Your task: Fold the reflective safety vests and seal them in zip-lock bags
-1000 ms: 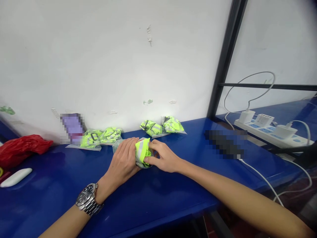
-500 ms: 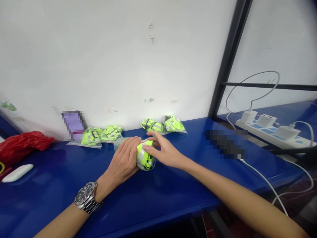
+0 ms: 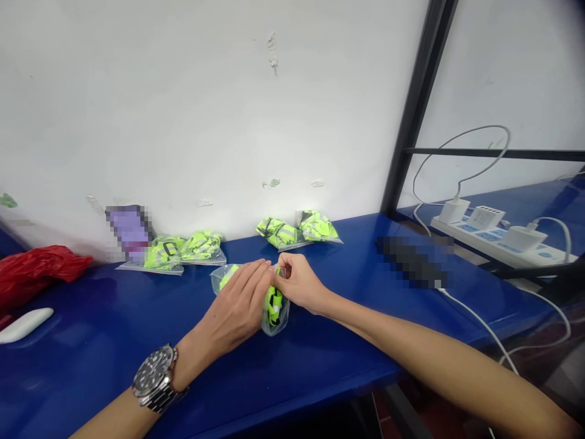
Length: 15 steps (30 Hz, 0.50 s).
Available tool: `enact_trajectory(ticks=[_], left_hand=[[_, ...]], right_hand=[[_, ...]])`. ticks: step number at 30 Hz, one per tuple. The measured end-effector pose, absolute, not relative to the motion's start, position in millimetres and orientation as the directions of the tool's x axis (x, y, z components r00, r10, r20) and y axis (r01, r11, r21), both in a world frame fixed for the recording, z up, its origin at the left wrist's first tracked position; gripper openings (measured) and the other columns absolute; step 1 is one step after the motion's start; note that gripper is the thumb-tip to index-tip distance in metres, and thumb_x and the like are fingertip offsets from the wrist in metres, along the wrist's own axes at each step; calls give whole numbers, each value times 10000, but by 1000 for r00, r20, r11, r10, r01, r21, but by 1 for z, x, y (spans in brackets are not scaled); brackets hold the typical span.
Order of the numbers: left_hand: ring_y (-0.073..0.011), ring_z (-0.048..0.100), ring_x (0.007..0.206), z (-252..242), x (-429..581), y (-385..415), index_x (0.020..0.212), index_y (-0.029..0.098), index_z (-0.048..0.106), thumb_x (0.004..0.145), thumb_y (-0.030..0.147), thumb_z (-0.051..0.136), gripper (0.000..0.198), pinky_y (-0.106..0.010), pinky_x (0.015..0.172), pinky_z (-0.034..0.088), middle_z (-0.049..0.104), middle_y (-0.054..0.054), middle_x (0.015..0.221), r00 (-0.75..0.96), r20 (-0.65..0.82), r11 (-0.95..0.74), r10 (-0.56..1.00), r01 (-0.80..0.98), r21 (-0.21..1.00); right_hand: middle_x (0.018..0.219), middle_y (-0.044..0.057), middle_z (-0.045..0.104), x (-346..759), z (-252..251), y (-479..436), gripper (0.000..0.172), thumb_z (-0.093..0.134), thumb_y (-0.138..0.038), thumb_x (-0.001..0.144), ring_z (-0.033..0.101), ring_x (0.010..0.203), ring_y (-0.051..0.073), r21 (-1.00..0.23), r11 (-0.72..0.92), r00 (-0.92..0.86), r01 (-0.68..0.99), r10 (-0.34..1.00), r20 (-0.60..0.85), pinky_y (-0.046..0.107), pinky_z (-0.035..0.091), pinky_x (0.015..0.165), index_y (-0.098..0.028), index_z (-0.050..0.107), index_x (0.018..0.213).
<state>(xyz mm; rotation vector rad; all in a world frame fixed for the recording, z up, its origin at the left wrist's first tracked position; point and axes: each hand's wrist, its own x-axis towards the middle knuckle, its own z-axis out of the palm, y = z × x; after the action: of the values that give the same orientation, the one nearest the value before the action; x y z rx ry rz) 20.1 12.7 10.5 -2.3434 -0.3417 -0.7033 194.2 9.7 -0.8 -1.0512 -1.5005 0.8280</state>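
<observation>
A clear plastic bag (image 3: 282, 322) holds bunched neon yellow-green fabric (image 3: 275, 303) with silver reflective strips and black trim. My left hand (image 3: 240, 299) lies across it, fingers together and bent over the top, hiding its middle. At the upper right edge of the bag, my right hand (image 3: 301, 281) pinches the plastic between thumb and fingers, close to my left fingertips. The bag's other end sticks out to the left of my left hand. A metal-banded watch (image 3: 155, 373) is on my left wrist.
Against the wall lie filled bags like it: a left pair (image 3: 201, 245) and a right pair (image 3: 319, 227). A phone (image 3: 129, 230) leans by the left pair. Further left are a red plastic bag (image 3: 39, 271) and a white object (image 3: 27, 324). A blurred black device (image 3: 414, 262) and power strip (image 3: 493, 239) are right.
My right hand has gone from loosely spread beside the bag to pinching its upper edge. My left hand has slid right over the fabric, covering more of it. The view has shifted slightly.
</observation>
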Motion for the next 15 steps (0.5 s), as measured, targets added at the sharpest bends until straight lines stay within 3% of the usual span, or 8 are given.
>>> enact_trajectory(ticks=[4, 7, 11, 15], left_hand=[[-392, 426, 1284, 8, 24, 6, 1340, -69, 389, 804, -38, 394, 537, -523, 992, 469, 535, -286, 1284, 844, 534, -749, 48, 384, -540], [-400, 363, 1337, 6, 25, 3, 1381, -66, 339, 805, -53, 390, 578, -528, 1016, 453, 513, -289, 1315, 850, 526, -771, 37, 359, -526], [-398, 354, 1352, 6, 26, 3, 1408, -44, 313, 823, -21, 425, 596, -533, 1015, 453, 524, -296, 1304, 816, 577, -775, 36, 387, -500], [-363, 422, 1316, 6, 22, 13, 1480, 34, 200, 860, 131, 513, 701, -555, 1039, 431, 519, -260, 1331, 737, 668, -783, 101, 473, -404]], right_hand=[[491, -77, 317, 195, 1, 10, 258, 551, -212, 637, 235, 527, 89, -809, 399, 30, 431, 890, 455, 241, 182, 494, -210, 314, 535], [476, -78, 244, 197, 4, 9, 279, 518, -206, 644, 170, 534, 93, -743, 416, 28, 524, 863, 504, 259, 148, 500, -210, 280, 499], [488, -75, 236, 203, 10, 12, 292, 530, -171, 641, 188, 530, 87, -703, 512, -40, 494, 821, 569, 256, 162, 495, -203, 275, 501], [593, -54, 433, 208, 17, 13, 204, 628, -272, 720, 383, 561, 96, -800, 508, -131, 321, 860, 493, 226, 307, 523, -191, 454, 650]])
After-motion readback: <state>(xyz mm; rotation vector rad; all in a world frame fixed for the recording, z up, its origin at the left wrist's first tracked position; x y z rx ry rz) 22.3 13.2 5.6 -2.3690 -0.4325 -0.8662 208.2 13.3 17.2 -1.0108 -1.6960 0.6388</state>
